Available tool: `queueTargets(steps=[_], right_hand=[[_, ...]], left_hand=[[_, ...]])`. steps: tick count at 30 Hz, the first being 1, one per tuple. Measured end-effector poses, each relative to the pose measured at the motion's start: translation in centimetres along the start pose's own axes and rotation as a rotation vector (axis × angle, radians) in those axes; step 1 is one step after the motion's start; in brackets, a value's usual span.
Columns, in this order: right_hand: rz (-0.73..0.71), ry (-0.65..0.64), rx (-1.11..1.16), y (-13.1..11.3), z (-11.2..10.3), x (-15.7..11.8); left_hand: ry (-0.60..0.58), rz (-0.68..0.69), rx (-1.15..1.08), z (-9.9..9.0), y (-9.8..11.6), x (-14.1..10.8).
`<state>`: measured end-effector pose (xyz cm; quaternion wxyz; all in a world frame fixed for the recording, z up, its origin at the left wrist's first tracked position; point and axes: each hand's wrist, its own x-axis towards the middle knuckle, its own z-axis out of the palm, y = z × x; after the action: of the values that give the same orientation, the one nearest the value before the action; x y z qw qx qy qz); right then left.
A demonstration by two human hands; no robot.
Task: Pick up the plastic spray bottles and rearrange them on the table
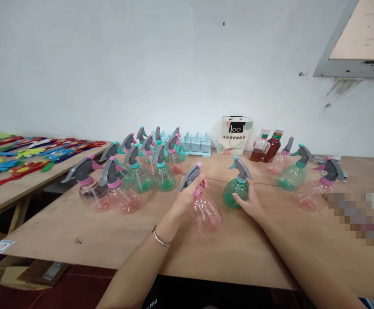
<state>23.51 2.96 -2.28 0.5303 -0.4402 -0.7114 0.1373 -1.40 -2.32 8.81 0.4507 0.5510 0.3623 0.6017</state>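
Observation:
A pink spray bottle [208, 214] with a grey and pink trigger head is in my left hand [191, 189], whose fingers wrap round its neck. It leans slightly, and I cannot tell whether its base touches the table. To its right, a green spray bottle [233, 194] has my right hand [251, 199] closed on its right side, thumb across the front. Left of my hands stands a group of pink and green spray bottles [141, 178]. On the right are another green bottle [291, 176] and two pink ones, the nearer pink bottle [312, 195] beside it.
Against the wall stand pale blue moulds [198, 145], a paper bag [235, 135] and two sauce bottles [272, 146]. The wooden table [125, 240] has its front edge close to me. A second table on the left carries colourful hand-shaped items [32, 152]. A blurred patch covers the right side.

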Motion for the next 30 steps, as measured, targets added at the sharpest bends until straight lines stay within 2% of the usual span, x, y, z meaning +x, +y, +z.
queueTargets(steps=[4, 6, 8, 10, 12, 17, 25, 30], right_hand=[[0.006, 0.012, -0.002, 0.1, 0.1, 0.0], [0.014, 0.011, 0.003, 0.0, 0.1, 0.0], [0.027, 0.007, 0.011, 0.0, 0.1, 0.0], [0.038, 0.006, 0.016, -0.1, 0.1, 0.0], [0.040, 0.007, 0.018, -0.2, 0.1, 0.0], [0.009, -0.001, 0.030, -0.2, 0.0, 0.0], [0.027, -0.018, 0.038, -0.5, 0.0, 0.0], [0.040, -0.025, 0.054, -0.6, 0.0, -0.1]], left_hand=[[0.028, -0.008, 0.267, -2.6, 2.3, -0.6], [0.133, 0.034, 0.351, -4.7, 3.0, -0.8], [0.285, 0.080, 0.448, -6.8, 3.0, -0.8], [0.421, 0.113, 0.543, -8.7, 2.4, -0.8], [0.502, 0.119, 0.582, -10.0, 1.4, -0.7], [0.625, 0.118, 0.562, -10.9, -0.5, -0.5], [0.853, 0.352, 0.690, -10.8, -1.7, 0.1], [0.913, 0.539, 0.662, -12.0, -2.9, 0.5]])
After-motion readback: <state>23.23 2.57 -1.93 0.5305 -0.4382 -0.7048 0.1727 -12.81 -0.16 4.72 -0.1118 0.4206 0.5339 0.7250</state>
